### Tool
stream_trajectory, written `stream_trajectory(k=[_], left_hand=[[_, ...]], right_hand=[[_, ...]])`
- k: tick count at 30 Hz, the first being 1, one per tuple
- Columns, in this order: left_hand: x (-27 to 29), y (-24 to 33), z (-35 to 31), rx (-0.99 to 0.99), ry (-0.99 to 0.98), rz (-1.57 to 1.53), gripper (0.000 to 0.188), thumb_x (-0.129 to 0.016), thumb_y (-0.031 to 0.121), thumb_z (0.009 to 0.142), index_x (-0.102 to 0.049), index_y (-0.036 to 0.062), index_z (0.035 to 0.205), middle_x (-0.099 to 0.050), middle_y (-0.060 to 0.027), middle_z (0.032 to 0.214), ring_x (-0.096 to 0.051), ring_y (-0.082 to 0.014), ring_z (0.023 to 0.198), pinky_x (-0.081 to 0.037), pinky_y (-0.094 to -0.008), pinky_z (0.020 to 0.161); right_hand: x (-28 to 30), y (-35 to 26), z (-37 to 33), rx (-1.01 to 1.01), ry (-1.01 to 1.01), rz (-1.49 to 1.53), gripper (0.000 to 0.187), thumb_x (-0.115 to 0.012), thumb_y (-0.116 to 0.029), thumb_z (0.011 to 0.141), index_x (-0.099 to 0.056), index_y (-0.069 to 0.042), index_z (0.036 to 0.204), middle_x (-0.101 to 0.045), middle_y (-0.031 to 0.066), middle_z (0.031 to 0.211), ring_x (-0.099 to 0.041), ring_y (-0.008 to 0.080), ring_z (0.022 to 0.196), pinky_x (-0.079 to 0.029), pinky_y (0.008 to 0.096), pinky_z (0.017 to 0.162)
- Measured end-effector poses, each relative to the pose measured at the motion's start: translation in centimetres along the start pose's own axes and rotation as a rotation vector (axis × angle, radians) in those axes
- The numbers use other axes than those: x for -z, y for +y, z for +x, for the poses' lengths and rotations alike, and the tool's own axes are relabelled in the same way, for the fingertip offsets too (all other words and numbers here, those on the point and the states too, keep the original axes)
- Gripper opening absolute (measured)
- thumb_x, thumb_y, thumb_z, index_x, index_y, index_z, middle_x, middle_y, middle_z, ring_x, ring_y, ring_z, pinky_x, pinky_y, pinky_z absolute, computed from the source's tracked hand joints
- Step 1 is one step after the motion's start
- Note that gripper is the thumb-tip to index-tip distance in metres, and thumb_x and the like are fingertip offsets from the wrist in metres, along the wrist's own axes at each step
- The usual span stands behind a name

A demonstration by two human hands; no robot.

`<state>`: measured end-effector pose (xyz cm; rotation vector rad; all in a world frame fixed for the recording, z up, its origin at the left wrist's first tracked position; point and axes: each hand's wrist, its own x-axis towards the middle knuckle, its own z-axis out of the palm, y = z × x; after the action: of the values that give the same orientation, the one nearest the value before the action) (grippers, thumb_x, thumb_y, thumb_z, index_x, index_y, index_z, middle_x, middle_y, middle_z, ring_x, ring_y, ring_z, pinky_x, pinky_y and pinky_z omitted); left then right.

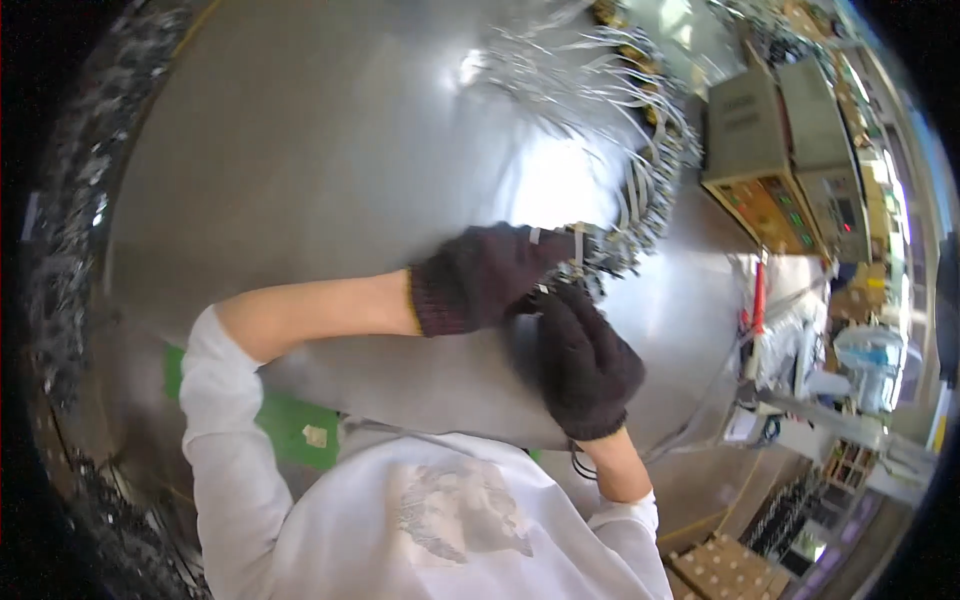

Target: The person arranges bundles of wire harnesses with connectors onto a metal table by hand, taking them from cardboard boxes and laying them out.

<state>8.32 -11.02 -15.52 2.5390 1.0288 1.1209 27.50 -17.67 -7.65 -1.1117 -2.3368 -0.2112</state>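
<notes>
Held the left arm (275, 325) bent sharply at the elbow (235, 335), with its bare forearm (350, 305) nearly level. Pointed the dark-gloved left hand (480, 275) toward the right. Angled the bare right forearm (615, 470) steeply up and leftward. Held the dark-gloved right hand (588, 370) just below the left, with fingers (572, 325) slanting up and leftward. Had both sets of fingertips (562, 245) close together, too blurred to tell any exact grip.

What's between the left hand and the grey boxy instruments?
The head view shows the bunch of small parts with white strands, then, nearer the instruments, a strip of metal tabletop.
</notes>
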Motion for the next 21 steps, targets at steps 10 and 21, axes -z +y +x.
stream_trajectory(k=[10, 21], left_hand=[[2.4, 1.4, 0.3, 0.012, -0.067, 0.026, 0.073, -0.07, 0.028, 0.09, -0.043, 0.0072, 0.155, -0.065, -0.0198, 0.114, -0.063, -0.0363, 0.094, -0.053, -0.051, 0.079], [11.1, -0.5, 4.8, 0.18, -0.486, -0.164, 0.068, -0.073, 0.056, 0.091, -0.064, 0.0108, 0.14, -0.073, -0.0227, 0.107, -0.071, -0.0373, 0.099, -0.054, -0.048, 0.092]], right_hand=[[2.7, 0.3, 1.7, -0.161, -0.229, 0.188, 0.033, -0.078, 0.0, 0.084, -0.078, -0.008, 0.116, -0.077, 0.0125, 0.118, -0.077, 0.0288, 0.093, -0.061, 0.0352, 0.078], [5.9, 11.2, 0.8, -0.628, -0.116, 0.341, 0.021, -0.073, -0.009, 0.101, -0.076, -0.002, 0.12, -0.075, 0.0029, 0.091, -0.058, 0.0028, 0.066, -0.046, 0.0217, 0.057]])
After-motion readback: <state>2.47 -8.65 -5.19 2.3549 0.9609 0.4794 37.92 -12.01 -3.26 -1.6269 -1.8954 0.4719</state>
